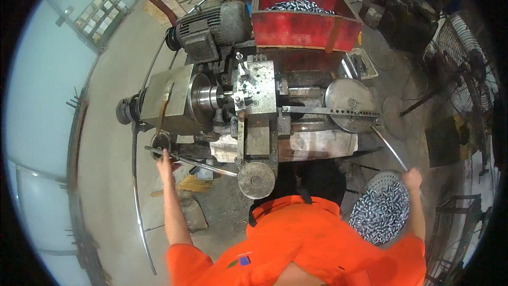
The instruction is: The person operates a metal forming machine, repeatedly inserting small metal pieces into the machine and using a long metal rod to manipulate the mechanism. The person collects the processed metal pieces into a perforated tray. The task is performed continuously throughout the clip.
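Observation:
My left hand (pixel 165 164) is closed round the end of a metal lever (pixel 209 166), which runs to a round grey disc (pixel 256 180) at the front of a small lathe. My right hand (pixel 411 179) grips another lever (pixel 389 145), a shiny rod rising to a larger round plate (pixel 351 103) at the lathe's right. A perforated flat bar (pixel 323 110) links this plate to the middle slide. On the left, the chuck (pixel 206 97) faces the steel tool block (pixel 256 87). Whether a workpiece sits between them is too small to tell.
Behind the lathe stands a red box (pixel 307 32) with many small metal parts, beside an electric motor (pixel 214 26). A round basket of metal pieces (pixel 381 214) is by my right arm. A fan (pixel 465 63) stands at the right; a brush (pixel 193 183) lies low left.

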`<state>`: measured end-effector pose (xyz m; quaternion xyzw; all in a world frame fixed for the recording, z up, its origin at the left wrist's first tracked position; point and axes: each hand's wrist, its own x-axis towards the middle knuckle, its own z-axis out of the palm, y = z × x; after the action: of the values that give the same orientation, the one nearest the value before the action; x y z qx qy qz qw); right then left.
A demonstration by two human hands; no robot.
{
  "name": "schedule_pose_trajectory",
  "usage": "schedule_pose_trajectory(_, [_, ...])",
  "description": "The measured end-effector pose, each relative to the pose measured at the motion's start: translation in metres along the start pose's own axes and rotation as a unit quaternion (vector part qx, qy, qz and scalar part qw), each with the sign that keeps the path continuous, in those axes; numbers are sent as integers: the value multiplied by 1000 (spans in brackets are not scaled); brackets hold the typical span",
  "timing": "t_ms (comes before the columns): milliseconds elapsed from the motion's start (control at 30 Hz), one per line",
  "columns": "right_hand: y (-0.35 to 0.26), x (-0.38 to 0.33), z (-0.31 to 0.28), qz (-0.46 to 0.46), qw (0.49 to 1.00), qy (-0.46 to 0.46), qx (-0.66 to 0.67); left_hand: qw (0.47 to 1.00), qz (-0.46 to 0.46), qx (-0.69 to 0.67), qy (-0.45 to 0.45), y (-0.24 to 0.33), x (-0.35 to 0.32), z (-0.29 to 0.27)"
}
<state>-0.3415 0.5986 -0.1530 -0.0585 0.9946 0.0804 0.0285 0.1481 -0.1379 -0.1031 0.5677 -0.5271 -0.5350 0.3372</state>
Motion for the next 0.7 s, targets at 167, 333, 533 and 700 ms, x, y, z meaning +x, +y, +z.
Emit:
schedule_pose_trajectory(167, [-49,-121,-11,-14,892,-203,404,990,59,-110,67,-21,0,42])
schedule_pose_trajectory(333, [-110,-171,-42,135,763,-317,547,991,57,-98,72,-33,12,34])
schedule_pose_trajectory(533, [-126,-180,-50,128,771,-310,541,992,60,-74,84,-40,26,23])
schedule_pose_trajectory(700, [-89,-159,-9,-71,836,-200,505,998,41,-21,46,-17,7,32])
